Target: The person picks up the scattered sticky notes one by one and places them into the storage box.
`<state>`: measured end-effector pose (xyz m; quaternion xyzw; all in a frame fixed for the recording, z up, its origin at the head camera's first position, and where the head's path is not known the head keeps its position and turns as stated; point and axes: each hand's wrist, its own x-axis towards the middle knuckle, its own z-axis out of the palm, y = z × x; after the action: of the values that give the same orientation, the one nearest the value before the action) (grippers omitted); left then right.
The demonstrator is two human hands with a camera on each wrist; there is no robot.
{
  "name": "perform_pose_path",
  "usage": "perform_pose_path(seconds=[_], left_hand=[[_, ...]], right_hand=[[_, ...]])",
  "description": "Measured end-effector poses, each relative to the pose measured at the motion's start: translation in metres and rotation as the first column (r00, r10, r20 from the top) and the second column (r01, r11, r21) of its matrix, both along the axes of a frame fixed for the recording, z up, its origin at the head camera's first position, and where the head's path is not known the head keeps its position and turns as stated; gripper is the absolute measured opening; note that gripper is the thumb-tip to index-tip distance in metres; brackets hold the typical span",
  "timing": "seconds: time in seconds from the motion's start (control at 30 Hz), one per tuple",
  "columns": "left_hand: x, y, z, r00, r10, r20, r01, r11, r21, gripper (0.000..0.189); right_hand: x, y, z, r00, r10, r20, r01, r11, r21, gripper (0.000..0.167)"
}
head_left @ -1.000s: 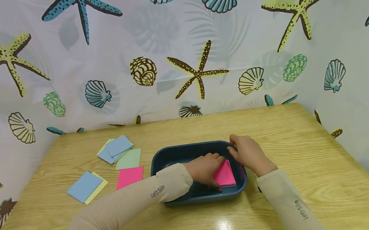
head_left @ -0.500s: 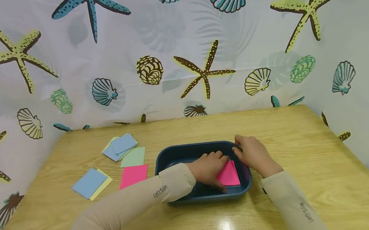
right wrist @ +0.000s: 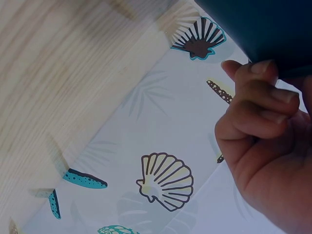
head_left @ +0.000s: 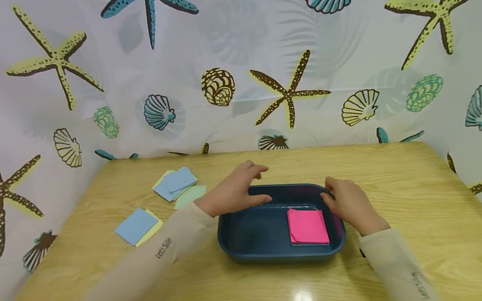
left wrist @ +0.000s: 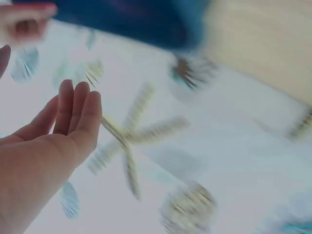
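The left hand (head_left: 234, 191) had withdrawn above the far-left corner of the bin (head_left: 279, 258), fingers spread, apparently empty despite wrist-view blur, leaving 1 pink paper stack (head_left: 308, 227), judged placed, inside its right end, which the right hand (head_left: 354, 205) gripped.

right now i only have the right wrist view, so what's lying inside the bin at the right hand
Observer: Pink notes, toward the right end of the bin.
Operator: ok and is anything hanging over it on the far side
Observer: Yes, the left hand, which in the head view covers the bin's far left corner.
Operator: anything lying outside it
Observer: Yes: blue notes, yellow notes and a green note lie on the table, left of the bin.
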<state>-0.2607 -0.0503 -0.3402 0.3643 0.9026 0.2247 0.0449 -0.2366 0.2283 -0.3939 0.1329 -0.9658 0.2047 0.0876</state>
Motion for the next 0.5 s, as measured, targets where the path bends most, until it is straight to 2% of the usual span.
perform_pose_path(seconds=[0.1, 0.23, 0.4, 0.5], left_hand=[[-0.006, -0.042, -0.001, 0.992, 0.129, 0.004, -0.129, 0.99, 0.051, 0.066], [-0.01, -0.103, -0.011, 0.96, 0.277, 0.026, -0.278, 0.959, 0.053, 0.064], [-0.002, -0.174, -0.033, 0.906, 0.419, 0.067, -0.415, 0.908, -0.065, 0.063], [0.006, -0.205, -0.047, 0.869, 0.489, 0.074, -0.471, 0.863, -0.18, 0.069]], right_hand=[[0.001, -0.001, 0.001, 1.0, 0.006, -0.006, -0.006, 1.0, -0.001, 0.014], [0.002, 0.001, 0.001, 1.0, 0.002, -0.009, -0.002, 1.0, -0.007, 0.014], [0.003, 0.001, 0.001, 1.0, 0.01, 0.0, -0.01, 1.0, -0.014, 0.015], [0.002, 0.001, 0.001, 1.0, 0.013, -0.007, -0.013, 1.0, -0.011, 0.014]])
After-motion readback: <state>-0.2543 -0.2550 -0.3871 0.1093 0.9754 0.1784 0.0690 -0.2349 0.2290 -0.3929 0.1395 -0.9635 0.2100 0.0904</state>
